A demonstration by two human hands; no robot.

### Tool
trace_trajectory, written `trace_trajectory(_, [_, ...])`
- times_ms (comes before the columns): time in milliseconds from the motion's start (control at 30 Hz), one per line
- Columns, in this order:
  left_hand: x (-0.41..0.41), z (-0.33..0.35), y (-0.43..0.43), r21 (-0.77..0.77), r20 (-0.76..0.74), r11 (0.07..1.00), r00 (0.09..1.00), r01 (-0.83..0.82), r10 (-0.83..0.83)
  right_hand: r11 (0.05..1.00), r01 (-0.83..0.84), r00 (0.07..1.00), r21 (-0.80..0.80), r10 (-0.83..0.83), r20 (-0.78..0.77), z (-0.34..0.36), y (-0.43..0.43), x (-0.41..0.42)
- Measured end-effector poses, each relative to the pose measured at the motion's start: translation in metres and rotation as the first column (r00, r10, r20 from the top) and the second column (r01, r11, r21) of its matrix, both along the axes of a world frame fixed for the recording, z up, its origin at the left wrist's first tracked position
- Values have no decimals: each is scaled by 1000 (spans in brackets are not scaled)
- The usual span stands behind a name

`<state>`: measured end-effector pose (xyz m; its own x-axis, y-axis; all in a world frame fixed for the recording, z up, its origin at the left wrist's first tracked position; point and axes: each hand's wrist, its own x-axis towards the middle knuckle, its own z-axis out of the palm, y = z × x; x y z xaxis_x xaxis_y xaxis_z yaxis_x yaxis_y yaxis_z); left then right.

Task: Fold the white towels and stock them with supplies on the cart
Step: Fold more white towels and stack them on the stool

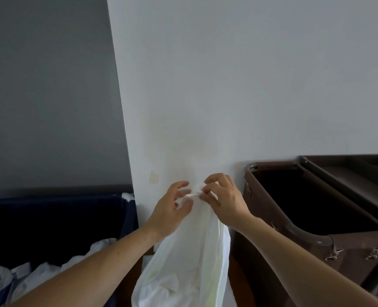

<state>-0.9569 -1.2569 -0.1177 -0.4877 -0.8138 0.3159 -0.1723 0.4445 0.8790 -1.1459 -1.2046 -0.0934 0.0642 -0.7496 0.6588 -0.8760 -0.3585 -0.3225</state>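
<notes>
A thin white plastic bag [190, 267] hangs in front of the white wall, with crumpled white cloth showing through its lower part. Both hands hold the bag's gathered top at about chest height. My left hand [172, 209] pinches the top from the left, fingers curled around the bunched plastic. My right hand [223, 200] grips the same bunched top from the right, fingertips touching the left hand's fingers. The brown cart [343, 244] stands to the right, its dark bag compartment open at the top.
A dark blue laundry bin [57, 218] at the left holds a heap of white linen [28, 273]. The white wall [227, 85] is straight ahead, very close. The cart's shelf rails [360, 173] run along the far right.
</notes>
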Motion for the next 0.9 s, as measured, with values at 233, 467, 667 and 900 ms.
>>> trace_trajectory(233, [0,5,10,-230,-156,956,977,-182,148,973,-52,923,226,-40,384,9,-2,8])
trace_trajectory(467, [2,7,11,-57,-114,988,984,-142,135,854,-297,675,427,-129,727,8,2,6])
trace_trajectory(667, [1,6,13,-2,-53,999,998,-37,37,921,-111,799,372,-141,585,4,-1,9])
trace_trajectory(900, [-8,17,10,9,-92,998,994,-58,59,965,-103,836,242,-48,547,5,0,15])
